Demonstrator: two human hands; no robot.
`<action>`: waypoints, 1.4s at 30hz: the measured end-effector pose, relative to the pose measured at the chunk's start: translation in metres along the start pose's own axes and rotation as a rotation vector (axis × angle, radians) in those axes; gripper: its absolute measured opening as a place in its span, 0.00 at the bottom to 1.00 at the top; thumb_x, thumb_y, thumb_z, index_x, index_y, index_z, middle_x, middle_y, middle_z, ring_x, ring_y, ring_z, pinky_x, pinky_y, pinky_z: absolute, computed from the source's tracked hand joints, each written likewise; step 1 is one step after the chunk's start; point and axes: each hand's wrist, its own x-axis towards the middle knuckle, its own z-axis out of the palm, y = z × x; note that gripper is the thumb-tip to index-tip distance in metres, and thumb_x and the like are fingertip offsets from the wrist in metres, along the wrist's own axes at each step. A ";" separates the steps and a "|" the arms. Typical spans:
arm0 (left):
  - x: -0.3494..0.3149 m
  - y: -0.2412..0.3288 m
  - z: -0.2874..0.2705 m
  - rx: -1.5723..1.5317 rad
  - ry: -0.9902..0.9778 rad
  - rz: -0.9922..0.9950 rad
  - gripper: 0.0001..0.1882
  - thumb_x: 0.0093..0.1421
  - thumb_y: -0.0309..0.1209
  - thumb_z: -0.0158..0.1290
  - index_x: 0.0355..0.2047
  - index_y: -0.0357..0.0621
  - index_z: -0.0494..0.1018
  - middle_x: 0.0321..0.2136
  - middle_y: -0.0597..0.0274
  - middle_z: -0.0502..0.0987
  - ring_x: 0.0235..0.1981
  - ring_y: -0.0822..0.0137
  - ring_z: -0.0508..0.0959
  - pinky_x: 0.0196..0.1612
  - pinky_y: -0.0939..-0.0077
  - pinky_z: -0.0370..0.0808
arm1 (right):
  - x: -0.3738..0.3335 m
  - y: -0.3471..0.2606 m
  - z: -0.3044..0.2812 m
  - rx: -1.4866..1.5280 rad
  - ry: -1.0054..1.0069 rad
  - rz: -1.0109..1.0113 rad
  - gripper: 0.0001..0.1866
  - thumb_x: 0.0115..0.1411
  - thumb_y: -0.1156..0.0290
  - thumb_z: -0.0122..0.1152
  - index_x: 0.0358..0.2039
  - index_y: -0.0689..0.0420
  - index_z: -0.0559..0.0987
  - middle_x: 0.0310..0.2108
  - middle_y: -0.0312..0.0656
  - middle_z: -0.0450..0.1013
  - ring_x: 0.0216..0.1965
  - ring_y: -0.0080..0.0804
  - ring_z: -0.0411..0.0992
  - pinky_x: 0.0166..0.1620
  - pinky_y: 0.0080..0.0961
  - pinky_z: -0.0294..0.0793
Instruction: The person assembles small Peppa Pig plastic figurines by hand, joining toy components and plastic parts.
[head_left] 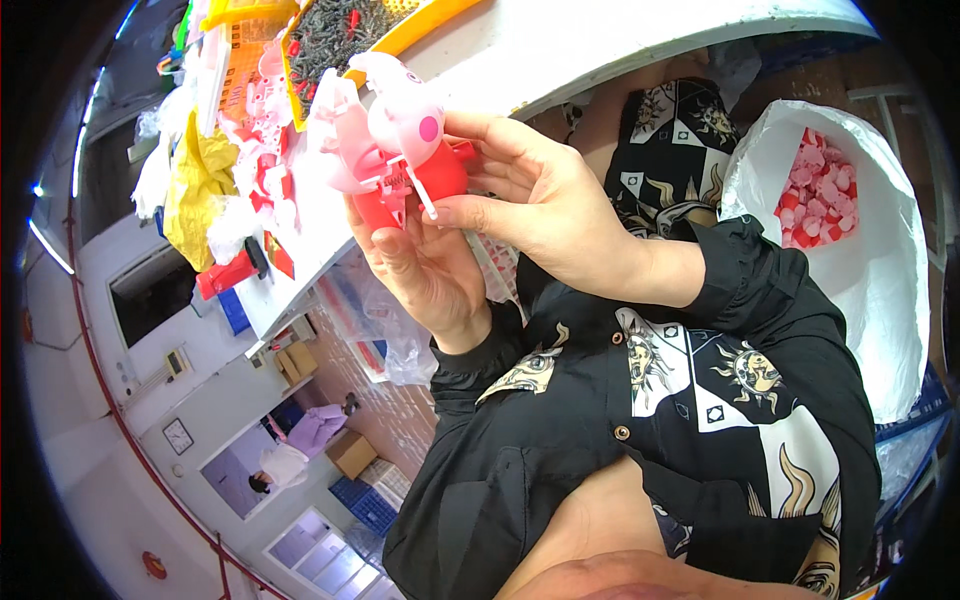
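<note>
Both hands hold a pink and red plastic toy figure (408,120) above the table edge. It looks like an animal shape made of two shells standing apart, with a bright pink round spot on the side. My left hand (425,275) cups the left shell (347,135) from below, its fingers partly hidden behind the toy. My right hand (545,185) grips the red lower body on the right, thumb beside a thin white rod (420,188). Between the shells a small dark coil, perhaps a spring, shows.
A yellow tray (420,28) of small dark parts stands on the white table (570,45). Pink and red pieces (265,120) and a yellow bag (198,190) lie along its left. At right, a white-lined container (880,290) holds pink and red pieces (815,195).
</note>
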 end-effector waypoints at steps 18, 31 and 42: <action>-0.002 0.006 0.004 0.247 -0.154 0.152 0.28 0.64 0.37 0.52 0.58 0.29 0.60 0.52 0.43 0.70 0.53 0.55 0.73 0.58 0.62 0.69 | 0.002 0.001 0.001 0.062 0.133 0.025 0.30 0.52 0.75 0.69 0.54 0.68 0.68 0.43 0.46 0.74 0.45 0.26 0.74 0.51 0.21 0.74; 0.000 0.014 0.004 0.166 -0.129 0.100 0.27 0.58 0.32 0.59 0.53 0.28 0.65 0.48 0.43 0.73 0.49 0.57 0.75 0.55 0.62 0.71 | -0.002 -0.003 0.000 0.020 0.131 -0.009 0.29 0.52 0.76 0.69 0.53 0.68 0.68 0.43 0.46 0.73 0.44 0.27 0.75 0.50 0.22 0.75; -0.002 0.018 0.008 0.251 -0.196 0.123 0.24 0.60 0.33 0.57 0.53 0.35 0.66 0.50 0.45 0.72 0.51 0.55 0.74 0.57 0.59 0.70 | -0.005 -0.013 -0.001 -0.042 0.096 -0.022 0.27 0.52 0.75 0.69 0.51 0.66 0.69 0.43 0.46 0.73 0.46 0.27 0.73 0.51 0.22 0.74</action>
